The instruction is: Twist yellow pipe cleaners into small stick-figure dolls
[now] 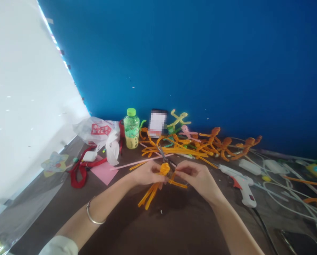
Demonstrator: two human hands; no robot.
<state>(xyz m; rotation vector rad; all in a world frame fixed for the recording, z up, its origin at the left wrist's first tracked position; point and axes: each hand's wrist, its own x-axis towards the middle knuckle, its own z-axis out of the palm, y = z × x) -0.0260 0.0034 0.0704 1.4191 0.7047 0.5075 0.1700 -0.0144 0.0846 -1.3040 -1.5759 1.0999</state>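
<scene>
Two hands, the left hand [147, 173] and the right hand [194, 176], each close to a narrow grip on a fuzzy orange pipe-cleaner figure [163, 169] held just above the dark bench [158, 226], though the fingers hide exactly how each pinches it. We judge the figure light and springy, its wire bending easily yet keeping shape, so the tight wound knot offers the surest hold, not the loose, floppy legs. Just beyond the hands stand the blades of a pair of scissors [161, 153].

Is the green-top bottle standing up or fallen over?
Standing upright: the bottle sits on its base, green cap pointing up.
</scene>
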